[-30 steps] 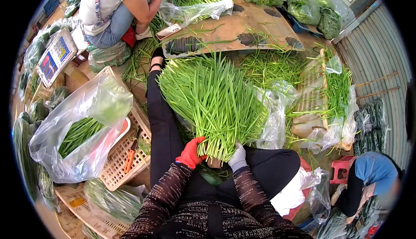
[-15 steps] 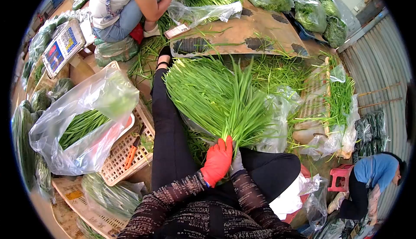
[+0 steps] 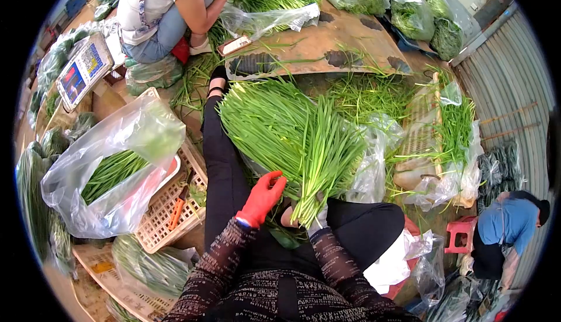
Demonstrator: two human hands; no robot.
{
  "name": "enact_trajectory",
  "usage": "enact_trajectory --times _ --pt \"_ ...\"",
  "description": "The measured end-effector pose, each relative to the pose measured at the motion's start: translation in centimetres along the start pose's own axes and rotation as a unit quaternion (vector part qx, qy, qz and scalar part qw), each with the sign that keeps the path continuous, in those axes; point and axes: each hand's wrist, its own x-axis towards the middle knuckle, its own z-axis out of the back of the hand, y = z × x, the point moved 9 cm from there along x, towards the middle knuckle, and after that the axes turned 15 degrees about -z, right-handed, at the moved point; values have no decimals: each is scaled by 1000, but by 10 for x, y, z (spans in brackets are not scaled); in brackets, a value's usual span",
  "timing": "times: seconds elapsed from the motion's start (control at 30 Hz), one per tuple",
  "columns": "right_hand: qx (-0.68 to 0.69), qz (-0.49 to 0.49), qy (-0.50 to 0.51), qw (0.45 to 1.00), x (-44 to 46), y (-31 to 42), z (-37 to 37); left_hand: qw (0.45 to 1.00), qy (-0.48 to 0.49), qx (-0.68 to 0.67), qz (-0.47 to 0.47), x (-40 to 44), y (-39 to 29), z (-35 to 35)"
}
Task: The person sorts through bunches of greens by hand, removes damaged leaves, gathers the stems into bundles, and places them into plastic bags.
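Observation:
A large pile of long green leafy stalks [image 3: 263, 123] lies in front of me, between my legs. My right hand, in a grey glove [image 3: 318, 214], is wrapped round the pale lower ends of a bunch of stalks [image 3: 321, 164], whose leaves fan out over the pile. To the left of that bunch, my left hand [image 3: 264, 196], in a red glove, is apart from the stalks. Its fingers are spread and curved, with nothing between them.
At left, a clear plastic bag [image 3: 111, 170] holding greens lies by a crate [image 3: 169, 222] with an orange-handled knife [image 3: 176, 212]. A scale [image 3: 85, 71] stands behind. Another crate [image 3: 423, 135] is at right. One person [image 3: 169, 12] squats upper left, another [image 3: 505, 228] lower right.
My left hand has let go of the bunch's lower end and moved left, its fingers opening. My right hand still holds the bunch. The co-worker at lower right has shifted posture.

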Motion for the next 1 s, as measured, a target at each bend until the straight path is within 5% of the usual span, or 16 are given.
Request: enact_trajectory --times 0.07,0.13,0.27,0.4,0.47,0.67,0.73,0.8,0.87,0.9,0.93,1.0 --pt "75 -15 -6 997 -6 -7 -2 998 3 -49 46 10 23 -9" --pt "40 1 131 991 -1 0 -18 997 -11 -32 74 17 37 -13" --pt "16 -12 1 1000 -9 -2 3 986 76 137 58 22 23 -37" --pt "-9 -11 -14 1000 -4 -1 15 957 116 262 -51 33 10 -51" --pt "-42 27 -4 999 -6 8 1 999 12 17 43 37 39 -40" --pt "26 -25 110 993 -2 -2 -8 983 -164 -68 55 32 61 34" --pt "-1 -33 123 992 -1 -5 -9 989 -126 60 52 31 54 45" --pt "-36 8 45 998 -5 -1 -3 877 -194 395 -192 17 -25 47" --pt "-37 -9 -18 999 -5 -6 11 963 -58 173 -198 23 -5 15" --pt "-39 -47 -1 998 0 -13 11 990 25 117 -81 15 23 -3" --pt "-42 -84 16 995 6 -20 13 992 107 59 39 -3 34 -26" --pt "-61 -90 -84 991 1 -29 25 968 216 -93 89 -29 25 -61"
